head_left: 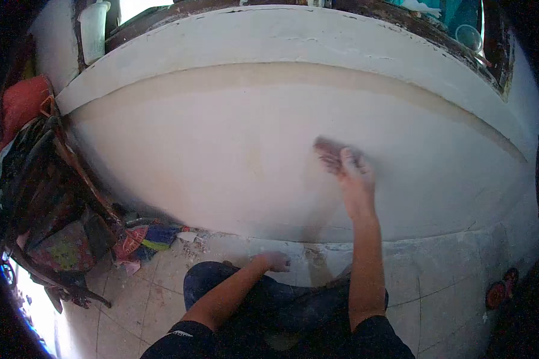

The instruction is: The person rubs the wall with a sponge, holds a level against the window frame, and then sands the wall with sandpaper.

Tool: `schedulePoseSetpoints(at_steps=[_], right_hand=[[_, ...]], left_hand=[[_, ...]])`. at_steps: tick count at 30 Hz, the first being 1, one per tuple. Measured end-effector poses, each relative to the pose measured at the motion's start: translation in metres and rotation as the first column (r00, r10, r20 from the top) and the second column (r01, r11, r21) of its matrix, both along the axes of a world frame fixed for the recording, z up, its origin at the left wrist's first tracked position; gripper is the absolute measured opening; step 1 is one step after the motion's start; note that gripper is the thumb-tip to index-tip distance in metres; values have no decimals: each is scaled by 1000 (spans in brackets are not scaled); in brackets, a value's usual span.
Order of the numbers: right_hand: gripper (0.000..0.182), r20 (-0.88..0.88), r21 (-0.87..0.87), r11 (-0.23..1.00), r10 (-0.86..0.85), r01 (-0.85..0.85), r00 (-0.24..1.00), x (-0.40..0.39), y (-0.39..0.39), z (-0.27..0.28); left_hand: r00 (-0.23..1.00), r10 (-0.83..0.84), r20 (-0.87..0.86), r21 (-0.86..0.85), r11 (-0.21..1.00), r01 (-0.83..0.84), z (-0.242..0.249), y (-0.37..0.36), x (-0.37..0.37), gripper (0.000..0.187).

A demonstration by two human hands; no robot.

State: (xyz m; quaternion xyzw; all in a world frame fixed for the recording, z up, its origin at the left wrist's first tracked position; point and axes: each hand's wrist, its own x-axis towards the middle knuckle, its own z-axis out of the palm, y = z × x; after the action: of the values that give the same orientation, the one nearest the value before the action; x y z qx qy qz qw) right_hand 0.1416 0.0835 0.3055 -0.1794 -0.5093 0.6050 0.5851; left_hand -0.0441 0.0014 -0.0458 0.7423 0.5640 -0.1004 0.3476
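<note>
My right hand [354,167] is raised in front of the white wall [221,137]. Its fingers are wrapped round a dark reddish-brown block [329,145], which lies against the wall surface; motion blurs its edges. Lower down, my left hand [274,261] rests near my bent knee, above the tiled floor [173,278] and away from the wall. The fingers of the left hand are blurred, and whether they hold anything cannot be made out.
A ledge [281,36] runs above the wall, with a white container [94,33] at the left and a clear cup [468,37] at the right. Dark cloths [39,185] and a red bag [25,103] are piled at the left. Sandals [497,293] lie at the right.
</note>
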Motion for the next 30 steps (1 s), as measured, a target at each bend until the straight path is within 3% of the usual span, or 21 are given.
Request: schedulePoseSetpoints(at_steps=[4,7,9,12,15,18,21,24,27,30], right_hand=[[37,121,-30,990,141,-139,983,-9,-1,-25],[37,236,-43,999,31,-22,971,17,1,-28],[36,169,-30,999,-21,27,985,46,8,-17],[32,-25,-84,975,-207,204,978,83,16,7],[33,-93,-57,976,-214,209,972,87,24,24],[34,-132,-26,989,-149,147,980,55,22,25],[33,-97,-28,997,-76,73,992,18,5,29],[33,-17,-10,1000,17,-17,1000,-5,4,3],[33,98,-46,998,-27,32,995,6,10,-32],[34,41,-120,986,-109,113,993,51,9,-42]], left_hand=[[999,17,-28,-24,1000,-17,-7,4,-5,52],[997,-79,5,10,997,79,-20,7,-7,54],[996,-58,-70,-28,998,56,-17,8,-2,54],[999,-25,-46,-12,1000,24,-35,9,-8,52],[999,40,-14,19,999,-40,7,-4,-2,51],[997,-15,-81,-59,998,10,9,4,1,52],[999,-17,-48,30,999,19,5,-4,-3,49],[996,-22,-85,-28,999,20,6,-3,-1,50],[994,-4,-109,-48,999,-1,-3,4,1,51],[999,40,-3,6,999,-40,10,-5,-5,52]])
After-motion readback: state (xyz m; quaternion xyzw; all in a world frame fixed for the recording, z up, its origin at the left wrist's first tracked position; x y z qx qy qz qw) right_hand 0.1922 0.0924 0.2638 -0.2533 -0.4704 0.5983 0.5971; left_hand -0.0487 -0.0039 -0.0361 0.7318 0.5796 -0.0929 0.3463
